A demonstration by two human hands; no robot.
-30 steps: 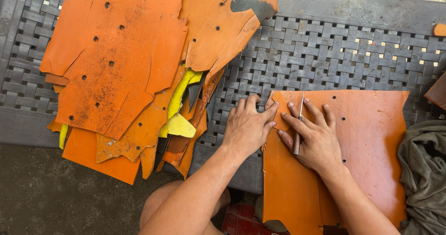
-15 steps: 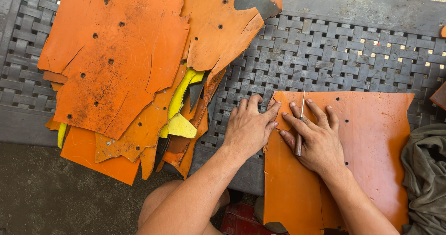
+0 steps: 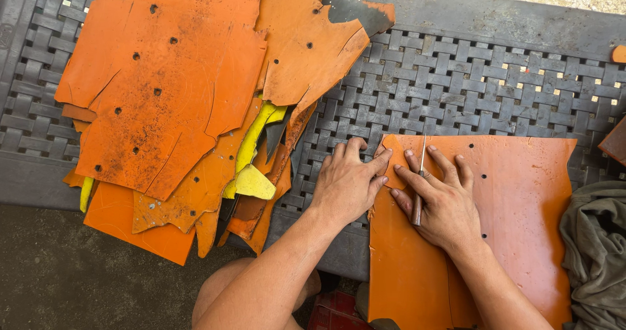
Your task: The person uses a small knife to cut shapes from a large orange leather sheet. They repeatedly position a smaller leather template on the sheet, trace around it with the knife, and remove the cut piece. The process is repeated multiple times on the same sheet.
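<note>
Two bare hands, left hand (image 3: 349, 183) and right hand (image 3: 443, 203); one thin blade (image 3: 419, 180); one orange sheet (image 3: 515, 212) under them; left of that sheet, one pile of orange sheets (image 3: 176, 102) with two yellow scraps (image 3: 254, 180); one woven grey tabletop (image 3: 469, 89); one olive cloth (image 3: 596, 252)

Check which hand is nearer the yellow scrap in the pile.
Left. The left hand lies flat on the woven table, just right of the yellow scrap. The right hand is farther right, on the orange sheet, with a thin blade.
</note>
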